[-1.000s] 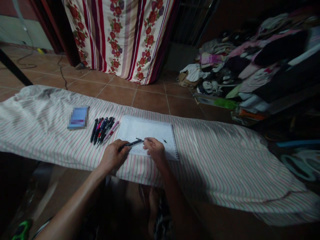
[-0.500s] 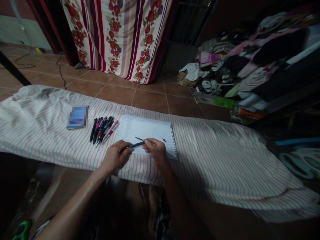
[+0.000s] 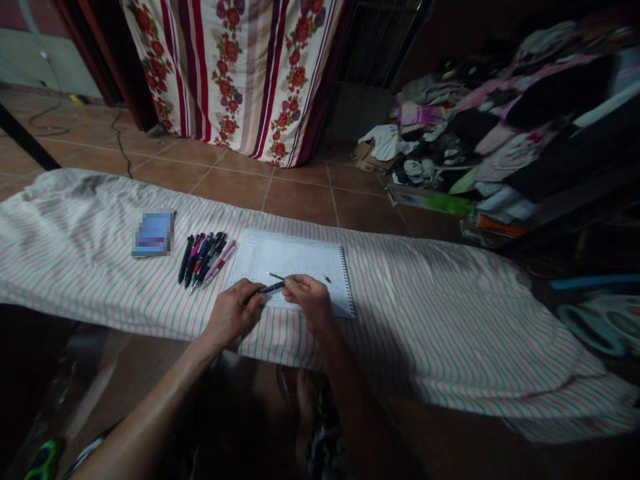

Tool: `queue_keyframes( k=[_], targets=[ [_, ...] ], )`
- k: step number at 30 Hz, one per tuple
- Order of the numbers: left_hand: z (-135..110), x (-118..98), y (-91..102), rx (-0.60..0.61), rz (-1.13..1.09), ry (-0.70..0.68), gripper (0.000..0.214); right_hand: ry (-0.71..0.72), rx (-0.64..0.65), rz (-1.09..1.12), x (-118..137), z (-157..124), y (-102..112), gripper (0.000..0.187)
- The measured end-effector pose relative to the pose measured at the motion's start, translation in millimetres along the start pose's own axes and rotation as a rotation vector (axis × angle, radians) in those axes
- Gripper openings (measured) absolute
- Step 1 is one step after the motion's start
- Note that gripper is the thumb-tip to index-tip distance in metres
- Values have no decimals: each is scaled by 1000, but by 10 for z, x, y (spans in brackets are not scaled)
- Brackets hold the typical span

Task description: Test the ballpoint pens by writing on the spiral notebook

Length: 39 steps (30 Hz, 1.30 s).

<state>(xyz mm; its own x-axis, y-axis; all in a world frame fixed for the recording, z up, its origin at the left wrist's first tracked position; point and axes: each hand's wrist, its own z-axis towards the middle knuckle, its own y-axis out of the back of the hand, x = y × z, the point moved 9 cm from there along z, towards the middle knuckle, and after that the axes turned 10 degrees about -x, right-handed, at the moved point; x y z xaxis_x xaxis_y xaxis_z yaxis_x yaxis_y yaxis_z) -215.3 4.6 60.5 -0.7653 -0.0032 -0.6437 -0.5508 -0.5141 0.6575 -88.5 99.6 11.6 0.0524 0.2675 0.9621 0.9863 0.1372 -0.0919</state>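
"Where's that pen (image 3: pixel 271 288) sitting?"
"From where I'm standing, it's slanting left-to-right over the notebook's (image 3: pixel 300 257) near-left corner. The left hand (image 3: pixel 236 307) is gripping one end, the right hand (image 3: pixel 309 295) is pinching the other, neither's sitting closer."

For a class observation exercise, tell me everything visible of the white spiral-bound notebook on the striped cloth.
The white spiral-bound notebook lies flat on the pale striped cloth, its dark coil along the right edge. It looks like paper, with faint, unreadable marks. A thin dark-and-pale rod and a small dark pointed piece lie on it. The left hand and right hand, both on a slim black pen, hide parts of its near side; whether they touch it is unclear.
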Motion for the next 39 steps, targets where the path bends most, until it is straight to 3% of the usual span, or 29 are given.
queue_keyframes(
  k=[12, 18, 26, 39],
  targets=[
    [-7, -8, -31, 28, -9, -2, 24, 98, 39, -9, -3, 63, -18, 22],
    [-60, -73, -112, 99, 70, -53, 27, 80, 61, -3, -41, 73, -46, 24],
    [-67, -20, -150, 80, 111, -14, 24, 66, 100, 25, -62, 45, -107, 24],
    [-55, -25, -126, 93, 102, -23, 29, 136, 47, 16, 91, 140, 104, 26]
  ],
)
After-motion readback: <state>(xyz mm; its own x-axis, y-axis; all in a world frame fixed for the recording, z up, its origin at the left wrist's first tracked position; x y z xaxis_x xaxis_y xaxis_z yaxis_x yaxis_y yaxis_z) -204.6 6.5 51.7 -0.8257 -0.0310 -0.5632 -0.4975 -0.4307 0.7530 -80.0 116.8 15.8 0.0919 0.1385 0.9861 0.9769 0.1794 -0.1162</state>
